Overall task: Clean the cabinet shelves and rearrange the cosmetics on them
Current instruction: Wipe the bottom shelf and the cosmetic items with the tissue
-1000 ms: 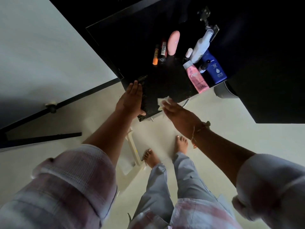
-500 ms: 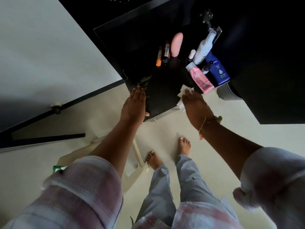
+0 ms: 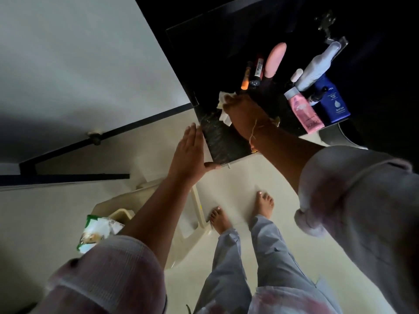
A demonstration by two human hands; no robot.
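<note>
A black cabinet shelf (image 3: 222,141) juts out above the floor, its near left part streaked with dust. My right hand (image 3: 246,112) presses a crumpled white tissue (image 3: 223,105) onto the shelf, just in front of an orange tube (image 3: 245,80) and a dark lipstick (image 3: 257,71). Behind them stands a pink oval item (image 3: 275,60). At the shelf's right end are a pink bottle (image 3: 303,112), a blue lotion bottle (image 3: 334,100) and a white bottle (image 3: 317,69). My left hand (image 3: 190,152) lies flat, fingers together, against the shelf's near left corner.
A white cabinet door (image 3: 79,64) hangs open at the left. A cream plastic stool (image 3: 181,214) stands below the shelf beside my bare feet, with a green and white packet (image 3: 97,232) on it. A metal hinge (image 3: 328,26) sits at the shelf's far right.
My right hand has moved with the tissue from the shelf's front edge leftward and deeper onto the shelf, near the tubes. My left hand stays at the corner.
</note>
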